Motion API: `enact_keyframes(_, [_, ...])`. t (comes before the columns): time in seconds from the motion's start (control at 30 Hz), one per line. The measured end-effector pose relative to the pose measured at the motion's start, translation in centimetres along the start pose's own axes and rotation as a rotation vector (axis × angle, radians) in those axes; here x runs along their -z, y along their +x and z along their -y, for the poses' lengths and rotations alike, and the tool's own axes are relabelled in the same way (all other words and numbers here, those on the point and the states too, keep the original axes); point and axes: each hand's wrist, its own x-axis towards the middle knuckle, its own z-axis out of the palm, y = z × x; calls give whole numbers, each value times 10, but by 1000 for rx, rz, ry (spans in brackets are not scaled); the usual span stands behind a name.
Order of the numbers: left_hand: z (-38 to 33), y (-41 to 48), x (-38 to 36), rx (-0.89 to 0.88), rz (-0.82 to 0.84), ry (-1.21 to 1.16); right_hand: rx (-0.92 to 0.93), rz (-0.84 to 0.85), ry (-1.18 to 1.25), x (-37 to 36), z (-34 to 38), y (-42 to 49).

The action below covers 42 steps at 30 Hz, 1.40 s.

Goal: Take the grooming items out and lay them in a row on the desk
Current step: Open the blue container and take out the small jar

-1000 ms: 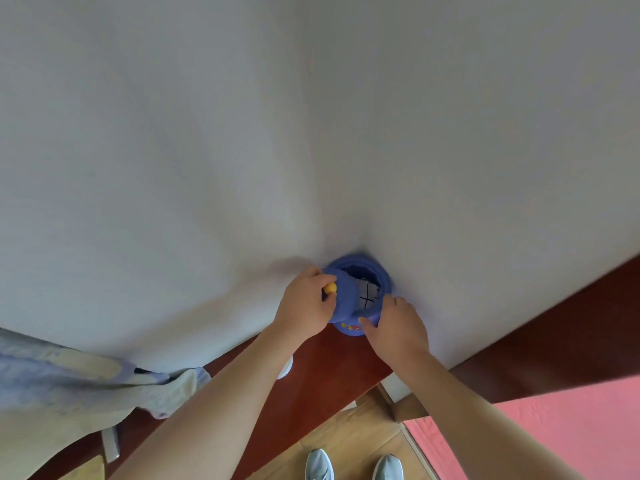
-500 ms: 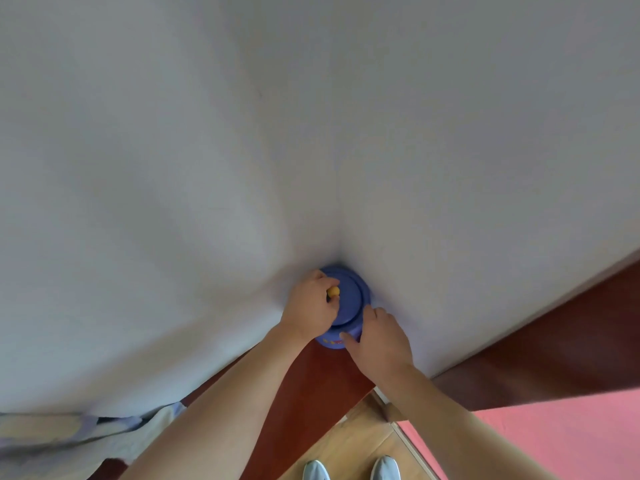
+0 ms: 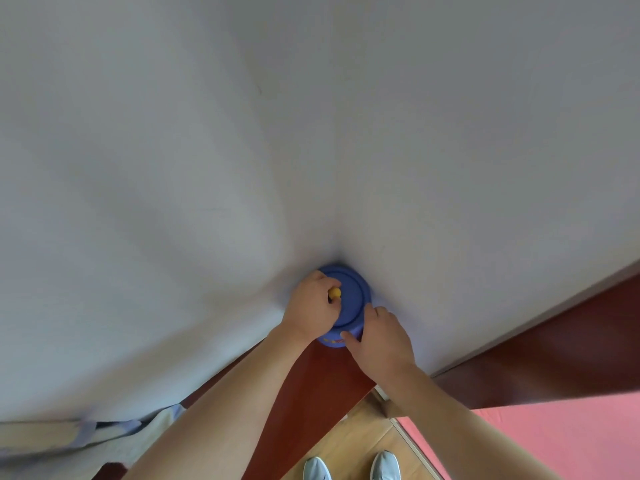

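While the left grip [image 3: 309, 308] is closed round the small yellow knob [image 3: 335, 292], thumb and curled fingers pinching it from both sides, the right grip [image 3: 379, 336] is clamped on the blue container [image 3: 356, 318]. Its thumb presses the near side wall and its fingers wrap round the far right of the rim. The container is a round, low tub that sits between the two grips, directly under the left fingertips and just ahead of the right thumb. Its lid [image 3: 351, 289], blue with a raised ring, lies flat on top, and the yellow knob stands near the lid's left edge. A strip of coloured marks shows on the tub's near wall, just left of the right thumb; it is too small to read. What the tub holds is hidden under the lid.

The tub stands on the red-brown tabletop [image 3: 311, 393], which shows below both grips and between the forearms. Beyond the grips the tub is pushed into the corner where two pale walls [image 3: 207, 168] meet, touching or nearly touching them. Far to the left of the left forearm, a crumpled pale cloth [image 3: 104, 438] lies at the foot of the wall. Below the wrists is a wooden floor [image 3: 353, 441] with a pair of light shoes [image 3: 384, 464], and to the right of the right forearm lies a pink mat [image 3: 561, 441].
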Motion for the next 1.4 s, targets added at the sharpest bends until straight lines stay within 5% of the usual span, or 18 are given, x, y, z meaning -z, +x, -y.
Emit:
enact_keyframes(0.63, [-5,-40,10,0,42,-19,5,-10,2,2,5,-5])
enact_keyframes(1.03, [13,-69,55,-54,105,194,89,115,-171,34,14,-7])
enact_keyframes(1.4, [14,-90,89,-124,122,312,243,17,-420,58,27,-29])
